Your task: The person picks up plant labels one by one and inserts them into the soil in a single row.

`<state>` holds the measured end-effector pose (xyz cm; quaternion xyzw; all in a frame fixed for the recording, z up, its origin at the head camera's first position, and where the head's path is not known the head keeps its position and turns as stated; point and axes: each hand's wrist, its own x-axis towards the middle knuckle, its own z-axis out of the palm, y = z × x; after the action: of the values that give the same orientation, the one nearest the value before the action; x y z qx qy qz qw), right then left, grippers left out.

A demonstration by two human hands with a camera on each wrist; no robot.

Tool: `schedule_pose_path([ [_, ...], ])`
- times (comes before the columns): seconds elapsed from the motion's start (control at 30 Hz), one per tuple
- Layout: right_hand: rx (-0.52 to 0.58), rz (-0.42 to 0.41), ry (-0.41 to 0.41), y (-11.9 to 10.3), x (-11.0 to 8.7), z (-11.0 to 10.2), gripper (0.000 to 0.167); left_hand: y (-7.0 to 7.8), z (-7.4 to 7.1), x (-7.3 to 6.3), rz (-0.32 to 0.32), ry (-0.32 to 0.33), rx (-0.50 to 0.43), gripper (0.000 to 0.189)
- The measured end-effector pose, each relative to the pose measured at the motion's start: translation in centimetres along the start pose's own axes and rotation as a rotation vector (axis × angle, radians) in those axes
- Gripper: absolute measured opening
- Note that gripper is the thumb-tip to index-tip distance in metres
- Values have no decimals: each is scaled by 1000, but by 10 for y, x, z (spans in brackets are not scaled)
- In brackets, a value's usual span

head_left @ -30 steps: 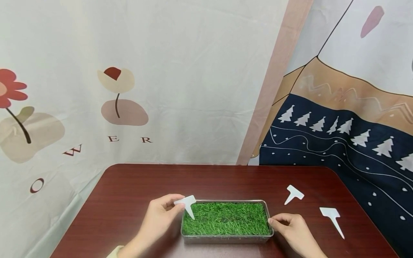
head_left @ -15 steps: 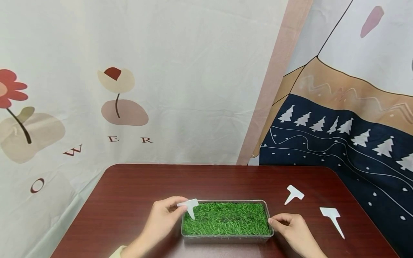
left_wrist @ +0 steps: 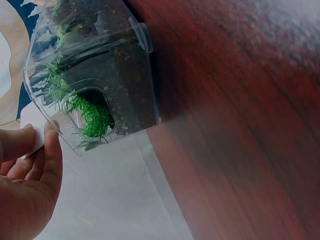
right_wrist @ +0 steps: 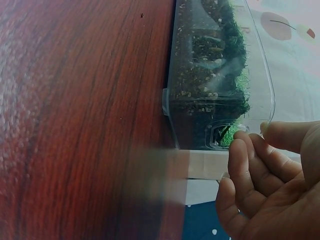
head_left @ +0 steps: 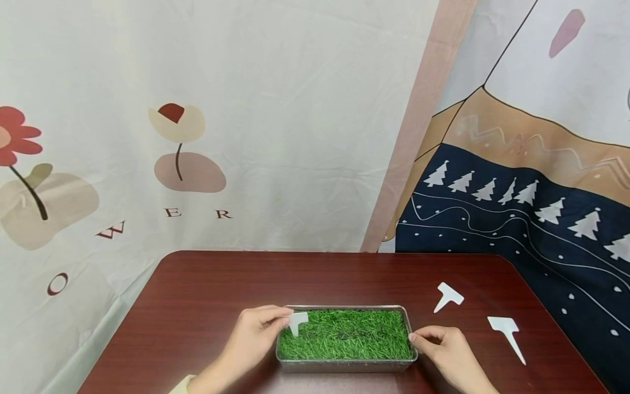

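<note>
One white tag is being pinched between the thumb and fingers of the left hand, and we are finding it over the left end of the box, in the lower middle of the head view. It is jutting right from the fingertips, its narrow stem pointing down at the grass; we are not managing to tell whether the tip is in the blades. The right hand is farther off, its thumb and fingers gripping the box's right rim. We are seeing the box running long from left to right, its clear, shiny plastic wall showing dark, crumbly soil under bright, bristly grass. At the right of the frame, an upper loose tag and a lower loose tag are lying flat, smooth and T-shaped, on the reddish, wood-grained table.
</note>
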<state>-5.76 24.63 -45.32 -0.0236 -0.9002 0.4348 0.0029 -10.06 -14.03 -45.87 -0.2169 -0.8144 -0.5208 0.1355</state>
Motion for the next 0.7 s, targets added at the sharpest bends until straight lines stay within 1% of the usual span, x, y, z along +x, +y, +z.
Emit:
schedule_pose_path([
  [0.07,-1,8,5,-1,0,0,7,0,1,-1,8,-8,10,24],
  [0.17,5,29,7,-2,1,0,8,1,1,-1,-9,-23,19,23],
  [0.27,15,44,2,-2,1,0,8,0,2,-2,-8,-38,25,23],
  [0.43,28,61,-3,-3,2,-1,8,-1,3,-1,58,-42,39,22],
  [0.6,31,68,-4,-2,2,0,9,-1,6,0,130,-72,32,23],
  [0.7,32,61,-3,-2,2,0,9,0,8,-1,184,-77,49,22],
])
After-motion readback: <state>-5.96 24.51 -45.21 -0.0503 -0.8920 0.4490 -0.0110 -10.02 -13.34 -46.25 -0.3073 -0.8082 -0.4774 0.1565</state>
